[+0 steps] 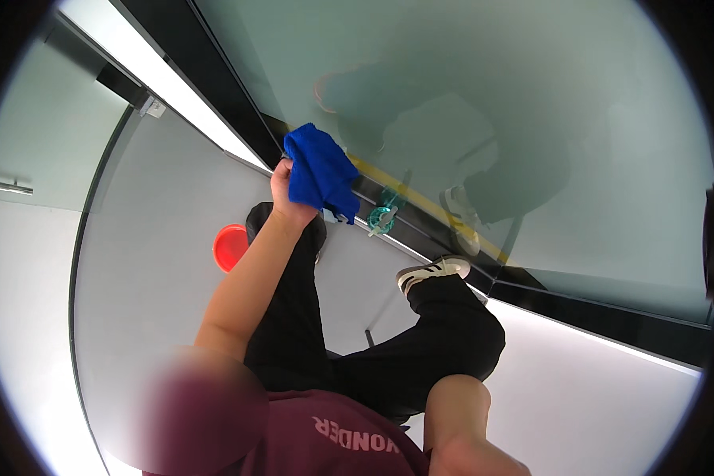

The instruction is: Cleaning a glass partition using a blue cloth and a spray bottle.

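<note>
Gripping a bunched blue cloth [320,173], the left hand [282,184] has its fingers curled tight around it against the frosted glass panel [531,95]. Wiping seems underway at the lower edge, with most of the glass apparently left. The right hand is out of view, so I cannot tell its fingers.

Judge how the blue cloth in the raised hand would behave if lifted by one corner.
The blue cloth is bunched in the left hand and hangs in folds, so it is probably floppy. Its nap looks fuzzy, so likely grippy, not slippery. One hand holds it high with ease: probably light.
</note>
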`<state>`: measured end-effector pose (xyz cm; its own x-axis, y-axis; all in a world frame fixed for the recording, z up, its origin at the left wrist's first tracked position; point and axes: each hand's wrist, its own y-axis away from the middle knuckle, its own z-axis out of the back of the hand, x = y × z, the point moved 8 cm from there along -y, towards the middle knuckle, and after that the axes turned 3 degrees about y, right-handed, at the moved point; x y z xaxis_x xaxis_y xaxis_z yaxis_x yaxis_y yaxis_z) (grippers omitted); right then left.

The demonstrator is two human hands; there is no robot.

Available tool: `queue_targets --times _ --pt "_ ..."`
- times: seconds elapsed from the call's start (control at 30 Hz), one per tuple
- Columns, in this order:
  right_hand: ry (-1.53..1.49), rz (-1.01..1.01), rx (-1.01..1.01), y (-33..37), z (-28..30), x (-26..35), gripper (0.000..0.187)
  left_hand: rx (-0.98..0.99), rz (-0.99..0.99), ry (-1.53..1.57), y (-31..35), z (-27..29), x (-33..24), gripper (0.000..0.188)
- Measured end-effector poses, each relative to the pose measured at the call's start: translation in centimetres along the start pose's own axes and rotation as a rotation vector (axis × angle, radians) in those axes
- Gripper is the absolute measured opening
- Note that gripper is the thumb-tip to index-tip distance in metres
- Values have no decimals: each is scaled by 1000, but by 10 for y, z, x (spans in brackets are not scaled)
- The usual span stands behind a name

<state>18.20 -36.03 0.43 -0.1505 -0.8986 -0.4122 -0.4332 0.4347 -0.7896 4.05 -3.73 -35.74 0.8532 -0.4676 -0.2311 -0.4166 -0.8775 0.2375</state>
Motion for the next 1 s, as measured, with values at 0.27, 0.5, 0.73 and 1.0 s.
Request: queue_targets --times 0.27,0.5,0.73,1.0 --pt "-10 -264 257 21 -3 -13 14 -157 -30 -21 16 25 6 38" --pt "-79 429 -125 -10 10 41 17 -233 -50 -87 29 43 -4 34" --pt "-139 -297 -3 30 1 -17 20 -225 -75 -126 29 36 -2 46" --pt "368 425 -62 10 5 26 24 -254 -30 -169 32 40 6 46"
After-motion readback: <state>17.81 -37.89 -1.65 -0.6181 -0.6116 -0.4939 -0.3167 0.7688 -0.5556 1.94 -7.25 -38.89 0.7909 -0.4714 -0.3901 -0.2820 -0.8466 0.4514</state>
